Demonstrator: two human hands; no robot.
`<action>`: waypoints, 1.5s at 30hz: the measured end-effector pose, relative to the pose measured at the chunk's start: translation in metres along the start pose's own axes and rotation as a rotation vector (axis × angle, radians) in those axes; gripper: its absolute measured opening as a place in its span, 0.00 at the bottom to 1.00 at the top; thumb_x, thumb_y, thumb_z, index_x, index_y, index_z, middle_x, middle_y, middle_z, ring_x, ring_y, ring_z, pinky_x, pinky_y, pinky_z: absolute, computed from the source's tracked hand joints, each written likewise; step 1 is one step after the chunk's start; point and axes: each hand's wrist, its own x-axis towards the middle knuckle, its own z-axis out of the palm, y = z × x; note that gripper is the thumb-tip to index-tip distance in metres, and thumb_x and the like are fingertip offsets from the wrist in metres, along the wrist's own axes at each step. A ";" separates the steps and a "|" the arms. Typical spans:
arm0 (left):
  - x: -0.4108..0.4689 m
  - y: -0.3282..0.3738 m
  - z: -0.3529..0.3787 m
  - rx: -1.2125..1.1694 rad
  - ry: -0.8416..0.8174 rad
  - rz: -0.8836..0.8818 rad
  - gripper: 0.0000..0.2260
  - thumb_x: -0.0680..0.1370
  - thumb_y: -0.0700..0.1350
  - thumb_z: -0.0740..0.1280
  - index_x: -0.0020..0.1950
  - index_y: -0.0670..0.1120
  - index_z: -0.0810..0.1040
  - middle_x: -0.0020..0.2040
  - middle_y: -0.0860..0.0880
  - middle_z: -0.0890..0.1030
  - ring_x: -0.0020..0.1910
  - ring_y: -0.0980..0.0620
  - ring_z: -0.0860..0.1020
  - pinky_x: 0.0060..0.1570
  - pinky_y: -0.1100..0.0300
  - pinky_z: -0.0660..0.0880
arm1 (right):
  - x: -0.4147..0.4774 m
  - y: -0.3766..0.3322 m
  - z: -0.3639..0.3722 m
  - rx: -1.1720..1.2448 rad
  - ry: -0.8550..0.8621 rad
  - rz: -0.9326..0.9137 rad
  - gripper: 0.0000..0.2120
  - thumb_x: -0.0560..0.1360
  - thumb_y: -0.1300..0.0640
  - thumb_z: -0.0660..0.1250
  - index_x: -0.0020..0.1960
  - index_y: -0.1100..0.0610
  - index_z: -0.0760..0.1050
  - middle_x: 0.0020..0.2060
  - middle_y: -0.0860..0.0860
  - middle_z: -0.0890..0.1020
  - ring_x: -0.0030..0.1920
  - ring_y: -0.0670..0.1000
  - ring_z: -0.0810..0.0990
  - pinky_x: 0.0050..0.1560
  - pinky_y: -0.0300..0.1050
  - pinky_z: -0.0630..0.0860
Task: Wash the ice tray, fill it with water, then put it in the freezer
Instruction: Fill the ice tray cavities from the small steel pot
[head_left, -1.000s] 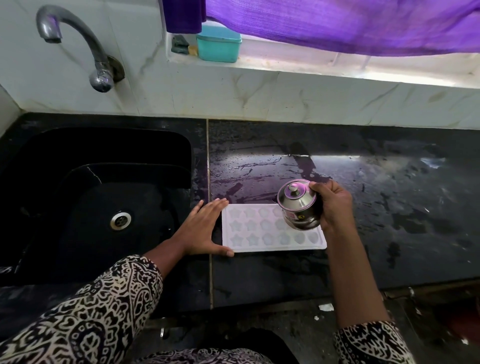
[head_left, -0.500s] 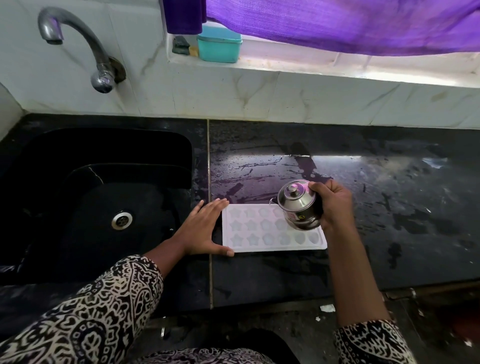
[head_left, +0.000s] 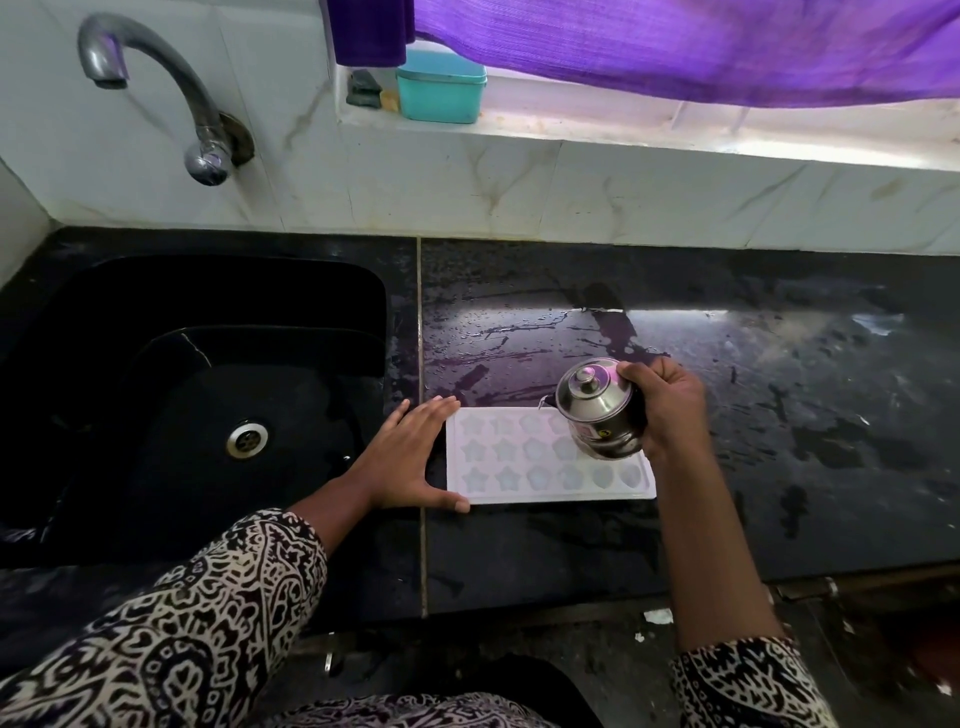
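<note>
A white ice tray (head_left: 511, 457) with star and round moulds lies flat on the black counter (head_left: 753, 395), just right of the sink. My left hand (head_left: 410, 460) rests flat on the counter, with its fingers and thumb against the tray's left edge. My right hand (head_left: 667, 402) grips a small lidded steel pot (head_left: 597, 408) with a thin spout. The pot is tilted to the left over the tray's right part and hides some moulds there. I cannot see any water stream.
A black sink (head_left: 197, 395) with a steel drain lies to the left, under a curved steel tap (head_left: 171, 93) on the white tiled wall. A teal box (head_left: 441, 85) stands on the sill beneath a purple curtain (head_left: 675, 41). The counter is wet.
The steel pot and my right hand have shifted slightly left and up over the tray. My left hand and the tray have stayed put.
</note>
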 end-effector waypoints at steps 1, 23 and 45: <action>0.000 0.000 0.000 0.000 0.000 -0.001 0.59 0.57 0.83 0.55 0.78 0.49 0.47 0.78 0.51 0.53 0.76 0.58 0.48 0.75 0.54 0.38 | 0.000 0.000 0.000 -0.001 0.000 0.002 0.19 0.70 0.65 0.70 0.29 0.53 0.63 0.21 0.45 0.70 0.29 0.48 0.67 0.33 0.42 0.68; 0.000 0.000 0.001 -0.010 0.004 -0.007 0.59 0.57 0.82 0.57 0.78 0.49 0.48 0.78 0.51 0.55 0.77 0.56 0.49 0.75 0.54 0.38 | -0.001 -0.005 -0.002 -0.017 -0.003 0.032 0.17 0.71 0.63 0.69 0.30 0.53 0.65 0.21 0.44 0.74 0.32 0.48 0.72 0.35 0.43 0.72; -0.001 0.002 0.000 -0.002 -0.001 -0.012 0.59 0.57 0.81 0.57 0.78 0.48 0.48 0.78 0.51 0.54 0.76 0.57 0.49 0.74 0.55 0.37 | 0.004 -0.001 -0.004 0.024 -0.020 0.036 0.18 0.71 0.64 0.70 0.29 0.54 0.65 0.25 0.49 0.72 0.30 0.48 0.70 0.34 0.43 0.71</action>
